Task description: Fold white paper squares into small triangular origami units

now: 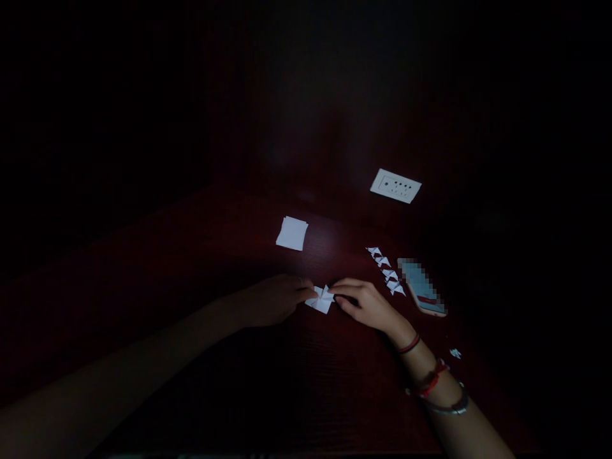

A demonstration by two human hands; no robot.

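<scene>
The scene is very dark. A small white piece of folded paper (321, 299) lies on a dark red wooden table (296, 376). My left hand (272, 299) pinches its left edge with closed fingers. My right hand (366, 303) pinches its right edge from the other side; that wrist wears red and dark bracelets. Both hands rest on the table top.
A stack of white square sheets (292, 233) lies beyond the hands. Several small folded white pieces (387, 271) sit in a row to the right, beside a phone (421, 287). A white wall socket plate (396, 185) is behind. A tiny white scrap (455, 352) lies at right.
</scene>
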